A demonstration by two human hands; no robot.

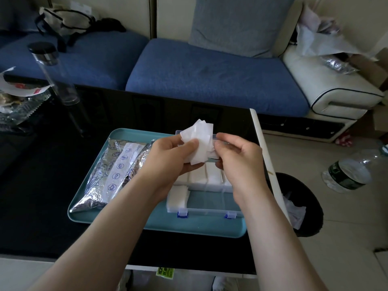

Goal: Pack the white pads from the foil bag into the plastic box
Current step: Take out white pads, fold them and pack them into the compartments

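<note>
Head view: left hand (174, 156) and right hand (239, 156) both grip upright white pads (199, 139) above plastic box (201, 206).

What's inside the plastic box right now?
White pads fill the near-left compartment of the plastic box and several back ones; the near-middle is bare. Both hands cover the rest.

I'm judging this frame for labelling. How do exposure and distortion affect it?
Head view: the black table is underexposed, nearly featureless; the white pads in both hands are bright with faint edges; glare on the foil bag; wide-angle bending of the table's white edge.
</note>
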